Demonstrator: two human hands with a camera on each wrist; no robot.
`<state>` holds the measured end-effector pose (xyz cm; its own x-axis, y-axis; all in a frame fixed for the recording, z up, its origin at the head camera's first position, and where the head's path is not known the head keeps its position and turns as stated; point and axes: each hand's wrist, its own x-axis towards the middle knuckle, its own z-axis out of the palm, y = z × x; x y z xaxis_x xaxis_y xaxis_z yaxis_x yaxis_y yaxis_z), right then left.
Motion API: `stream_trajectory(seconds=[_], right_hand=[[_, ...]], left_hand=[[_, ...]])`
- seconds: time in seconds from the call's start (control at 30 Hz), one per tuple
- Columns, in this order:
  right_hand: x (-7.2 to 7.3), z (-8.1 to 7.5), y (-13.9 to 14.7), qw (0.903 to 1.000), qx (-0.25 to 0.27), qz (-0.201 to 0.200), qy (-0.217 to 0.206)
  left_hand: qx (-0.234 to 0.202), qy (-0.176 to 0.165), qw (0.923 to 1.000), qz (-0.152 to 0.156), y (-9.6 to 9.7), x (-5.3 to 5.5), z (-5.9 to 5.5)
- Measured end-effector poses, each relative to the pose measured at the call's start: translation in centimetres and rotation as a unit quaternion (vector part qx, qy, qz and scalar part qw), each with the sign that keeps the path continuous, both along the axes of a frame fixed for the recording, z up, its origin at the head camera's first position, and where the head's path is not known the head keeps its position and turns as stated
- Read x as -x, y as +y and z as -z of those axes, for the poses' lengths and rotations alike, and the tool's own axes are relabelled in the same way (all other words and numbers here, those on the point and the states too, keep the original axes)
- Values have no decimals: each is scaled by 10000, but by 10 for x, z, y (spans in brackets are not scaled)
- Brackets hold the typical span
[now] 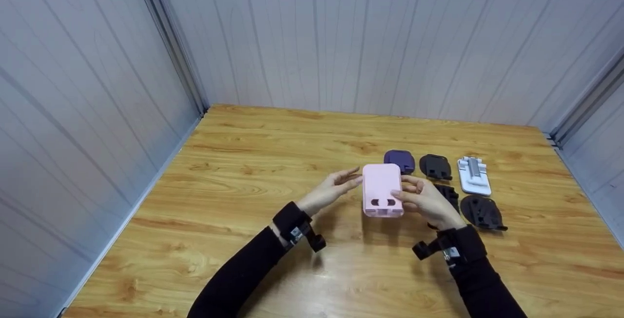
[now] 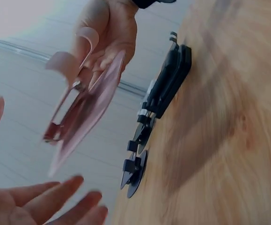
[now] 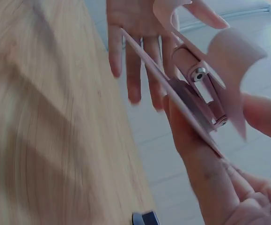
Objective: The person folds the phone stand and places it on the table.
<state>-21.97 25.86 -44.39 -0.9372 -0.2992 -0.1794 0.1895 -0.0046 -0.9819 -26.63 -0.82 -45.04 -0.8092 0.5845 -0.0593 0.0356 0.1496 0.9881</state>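
Observation:
A pink folding phone stand (image 1: 381, 181) is held above the table by my right hand (image 1: 429, 203), thumb on its front panel and fingers behind. Two curved lips, metal hinge pins and a flat base plate (image 2: 98, 105) show in the left wrist view. In the right wrist view the stand (image 3: 198, 72) sits between thumb and fingers, partly folded. My left hand (image 1: 329, 191) is beside the stand's left edge with its fingers extended; in its own wrist view the fingers (image 2: 55, 199) are apart from the plate.
Right of the hands lie a purple stand (image 1: 399, 160), a dark grey stand (image 1: 435, 167), a white stand (image 1: 474, 176) and a round black one (image 1: 482, 212). Another black stand (image 1: 447, 195) is partly hidden by my right hand. Pale panel walls (image 1: 312, 40) surround the wooden table (image 1: 234, 171).

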Motion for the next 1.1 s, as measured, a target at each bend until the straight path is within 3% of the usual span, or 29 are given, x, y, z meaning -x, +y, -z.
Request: stream_trajectory(seconds=[0.13, 0.37, 0.53, 0.67, 0.77, 0.93, 1.0, 1.1], right_hand=[[-1, 5, 13, 9993, -327, 167, 2], [2, 18, 27, 9941, -1059, 240, -68], [2, 21, 28, 9828, -1832, 223, 42], [3, 18, 25, 9624, -2673, 278, 394], [4, 17, 24, 9347, -3449, 218, 836], [9, 16, 23, 9028, -4095, 102, 1310], [11, 15, 22, 8968, -4205, 74, 1374], [12, 14, 22, 8788, -4516, 34, 1541]], left_hand=[[347, 252, 9990, 124, -9, 1, -2], [358, -15, 9991, 240, -29, 2, -2], [398, -23, 9988, 296, -38, 0, -2], [385, -14, 9988, 298, -42, 0, 0], [378, -37, 9988, 314, -46, 0, 1], [421, 22, 9987, 300, -49, -3, -1], [425, 47, 9987, 285, -48, -3, -2], [440, 72, 9986, 298, -49, -4, -3]])
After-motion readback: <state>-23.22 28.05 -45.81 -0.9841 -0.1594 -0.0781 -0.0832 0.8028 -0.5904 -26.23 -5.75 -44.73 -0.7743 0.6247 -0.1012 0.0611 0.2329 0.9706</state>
